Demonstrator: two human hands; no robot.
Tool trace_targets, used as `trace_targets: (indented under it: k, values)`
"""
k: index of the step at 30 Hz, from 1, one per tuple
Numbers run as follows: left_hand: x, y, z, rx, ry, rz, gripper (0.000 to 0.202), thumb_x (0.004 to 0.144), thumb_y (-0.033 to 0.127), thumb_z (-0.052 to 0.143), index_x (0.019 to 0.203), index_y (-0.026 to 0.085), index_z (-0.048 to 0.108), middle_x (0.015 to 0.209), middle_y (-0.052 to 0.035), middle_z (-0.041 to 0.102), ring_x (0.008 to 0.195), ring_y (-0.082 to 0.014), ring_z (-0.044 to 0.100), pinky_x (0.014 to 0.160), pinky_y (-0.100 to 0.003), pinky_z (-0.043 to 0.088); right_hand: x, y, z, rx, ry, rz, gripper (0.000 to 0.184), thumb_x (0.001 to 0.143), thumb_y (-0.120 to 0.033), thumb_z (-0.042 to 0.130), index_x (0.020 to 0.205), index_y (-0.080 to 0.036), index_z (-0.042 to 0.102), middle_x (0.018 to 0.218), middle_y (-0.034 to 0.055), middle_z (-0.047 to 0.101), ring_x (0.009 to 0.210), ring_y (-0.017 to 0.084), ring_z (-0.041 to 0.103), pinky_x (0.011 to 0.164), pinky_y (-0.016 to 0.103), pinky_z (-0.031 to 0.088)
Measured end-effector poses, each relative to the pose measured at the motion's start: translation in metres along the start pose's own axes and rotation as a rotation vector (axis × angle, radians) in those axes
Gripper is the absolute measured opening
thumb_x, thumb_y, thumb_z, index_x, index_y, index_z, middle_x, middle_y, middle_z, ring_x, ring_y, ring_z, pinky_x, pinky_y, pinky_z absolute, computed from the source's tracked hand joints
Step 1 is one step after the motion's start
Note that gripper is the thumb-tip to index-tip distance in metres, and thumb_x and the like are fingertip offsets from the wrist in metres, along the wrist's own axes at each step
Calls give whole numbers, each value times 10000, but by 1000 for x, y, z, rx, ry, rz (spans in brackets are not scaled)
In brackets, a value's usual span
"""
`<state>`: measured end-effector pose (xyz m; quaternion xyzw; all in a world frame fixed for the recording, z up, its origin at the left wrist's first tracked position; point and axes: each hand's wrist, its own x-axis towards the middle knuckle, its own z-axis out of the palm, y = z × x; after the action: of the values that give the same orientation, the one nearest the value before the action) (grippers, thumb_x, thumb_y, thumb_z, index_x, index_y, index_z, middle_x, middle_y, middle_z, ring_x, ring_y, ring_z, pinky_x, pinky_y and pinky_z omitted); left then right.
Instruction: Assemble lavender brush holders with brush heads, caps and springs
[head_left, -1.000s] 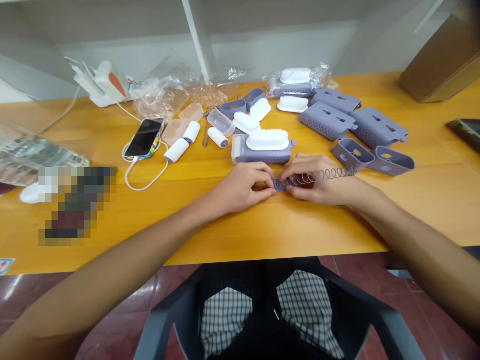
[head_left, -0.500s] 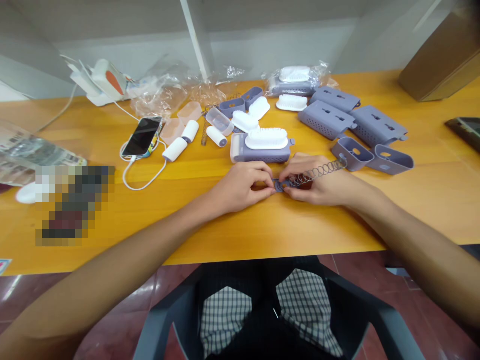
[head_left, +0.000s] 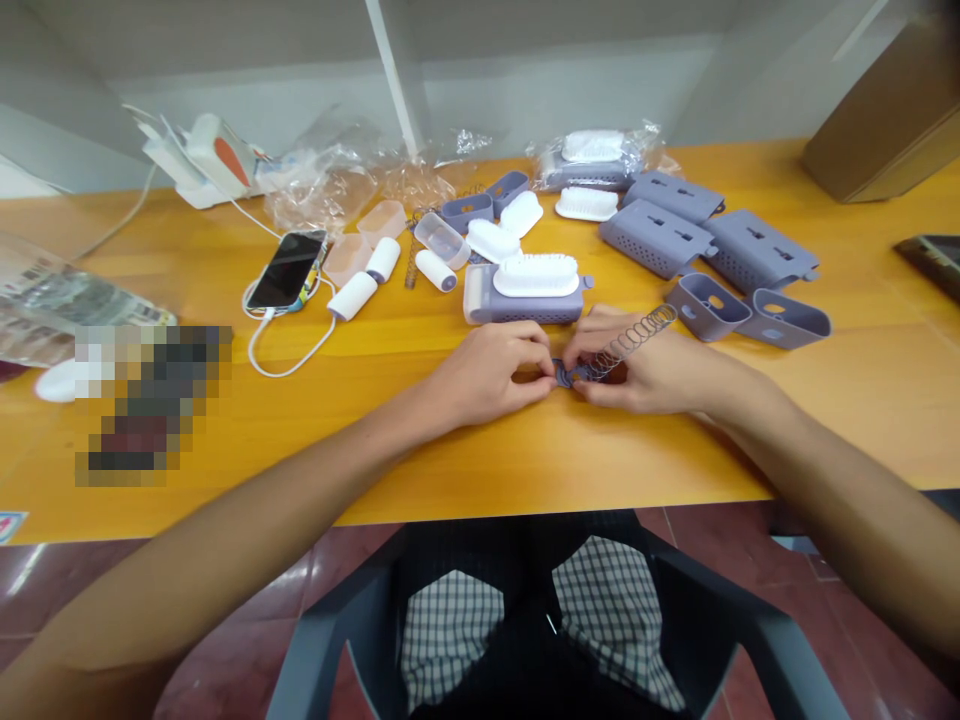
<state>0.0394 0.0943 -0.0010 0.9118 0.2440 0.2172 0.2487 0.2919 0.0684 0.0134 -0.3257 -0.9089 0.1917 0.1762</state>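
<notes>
Between my two hands, just above the table, is a small grey-purple plastic part [head_left: 565, 374]. My left hand [head_left: 504, 372] pinches its left end between thumb and fingertips. The fingers of my right hand [head_left: 637, 368] close on its other side. A long metal coil spring [head_left: 634, 340] rises from the part and slants up to the right over the back of my right hand; its lower end is partly hidden by my fingers. Right behind my hands lies a grey-purple case [head_left: 525, 306] with a white bristle brush [head_left: 537, 275] on top.
Grey-purple perforated housings [head_left: 657, 238] and open sleeves [head_left: 708, 306] lie to the right. White rollers [head_left: 352, 297], clear cups [head_left: 442, 241] and loose white brushes [head_left: 492, 241] are spread behind. A charging phone [head_left: 288, 270] lies left; a cardboard box [head_left: 870, 130] stands back right.
The free end of the spring has swung up and slightly left, so it stands steeper. Both hands keep their pinch on the small part, with barely any shift.
</notes>
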Motion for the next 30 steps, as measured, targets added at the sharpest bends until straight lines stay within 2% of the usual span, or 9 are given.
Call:
trace_targets:
  k: [11,16,30]
  values:
    - [0,1,0,4,1,-15,108,941,203,704,910,186,807,1109,-80,763,920,-194,722,897,-351,559,-4,2,1,43,49,-28,125,940,-307,709,1022,-243,779,946,62,752,890,251,671,869,424,534]
    - [-1,1,0,6,-4,-11,124,961,221,693,917,193,806,1103,-75,763,915,-190,719,874,-344,550,-9,2,-1,48,37,7,172,921,-323,749,1067,-252,806,1009,70,767,933,258,690,850,409,560]
    - [-1,-1,-1,-53,-15,19,133,963,208,692,881,193,796,1097,-65,780,912,-180,722,851,-327,539,-6,-3,1,61,85,-28,146,947,-280,736,1054,-240,826,995,69,777,878,232,703,856,397,556]
